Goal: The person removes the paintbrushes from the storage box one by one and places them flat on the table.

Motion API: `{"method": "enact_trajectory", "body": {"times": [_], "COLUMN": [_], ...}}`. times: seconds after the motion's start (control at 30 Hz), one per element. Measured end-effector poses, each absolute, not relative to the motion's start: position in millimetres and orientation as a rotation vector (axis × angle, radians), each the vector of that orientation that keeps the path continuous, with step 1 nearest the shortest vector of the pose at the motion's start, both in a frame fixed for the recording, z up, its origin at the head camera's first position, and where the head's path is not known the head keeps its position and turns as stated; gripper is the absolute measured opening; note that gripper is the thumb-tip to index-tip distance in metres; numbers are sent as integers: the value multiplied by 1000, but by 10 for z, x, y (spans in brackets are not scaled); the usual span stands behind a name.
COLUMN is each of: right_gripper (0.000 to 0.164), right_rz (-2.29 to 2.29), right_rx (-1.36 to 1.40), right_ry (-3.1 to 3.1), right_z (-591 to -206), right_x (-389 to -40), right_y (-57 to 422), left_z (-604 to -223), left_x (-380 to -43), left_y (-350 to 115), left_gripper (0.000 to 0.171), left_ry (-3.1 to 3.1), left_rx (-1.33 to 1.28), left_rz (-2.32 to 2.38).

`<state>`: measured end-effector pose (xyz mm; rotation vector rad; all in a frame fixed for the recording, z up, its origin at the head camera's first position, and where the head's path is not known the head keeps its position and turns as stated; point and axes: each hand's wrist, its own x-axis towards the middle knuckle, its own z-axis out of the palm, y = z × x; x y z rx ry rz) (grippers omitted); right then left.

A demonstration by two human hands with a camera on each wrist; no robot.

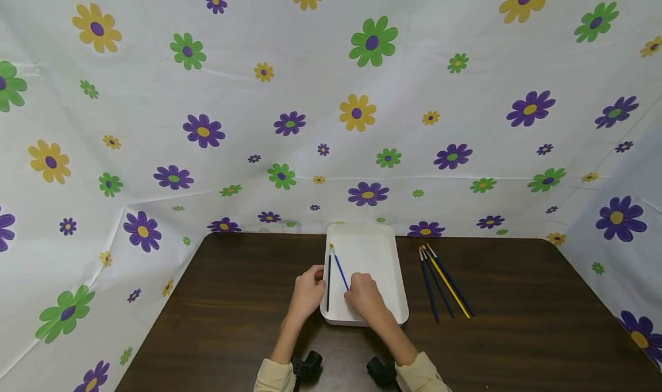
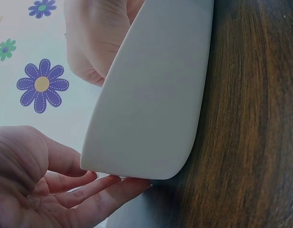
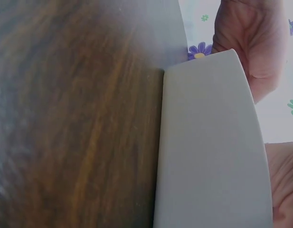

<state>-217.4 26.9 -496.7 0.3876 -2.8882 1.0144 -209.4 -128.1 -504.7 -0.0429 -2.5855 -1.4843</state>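
Observation:
A shallow white tray (image 1: pixel 374 248) lies on the dark wooden table. My left hand (image 1: pixel 308 293) grips its left side; in the left wrist view the thumb is at the rim and the fingers (image 2: pixel 110 199) lie along the outer wall. Over the tray, my right hand (image 1: pixel 365 296) pinches the lower end of a slim blue paintbrush (image 1: pixel 339 268), whose bristles point to the far left corner. Beside it, a dark paintbrush (image 1: pixel 328 283) lies along the tray's left wall. The right wrist view shows mostly the tray's outer wall (image 3: pixel 208 142), hiding the right fingertips.
To the right of the tray, several dark blue paintbrushes (image 1: pixel 429 288) and a yellow one (image 1: pixel 451 288) lie fanned on the table (image 1: pixel 522 300). A flower-patterned white sheet (image 1: pixel 331 81) hangs behind the table and at both sides.

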Motion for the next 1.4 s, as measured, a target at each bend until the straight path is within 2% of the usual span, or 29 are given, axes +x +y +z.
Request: {"method": "enact_trajectory", "body": {"times": [0.53, 0.83, 1.17, 1.4], "right_gripper": [31, 43, 21, 19], "right_rz": [1054, 1127, 1187, 1211], "right_rx": [333, 321, 384, 352], "right_ry": [-2986, -3042, -3013, -3025], "right_z": [-4965, -4890, -4770, -4667], "right_x": [-2219, -2286, -2307, -2353], "right_y": [347, 490, 669, 839], "left_z": [-5051, -5047, -5062, -5072], "left_x": [-2095, -2099, -2110, -2106], "left_y": [-1278, -1280, -1284, -1292], "left_gripper": [34, 34, 35, 34], "left_ry": [-2586, -2584, -2581, -2586], "left_rx": [-30, -36, -40, -54], "left_rz": [-1491, -1479, -1489, -1485]}}
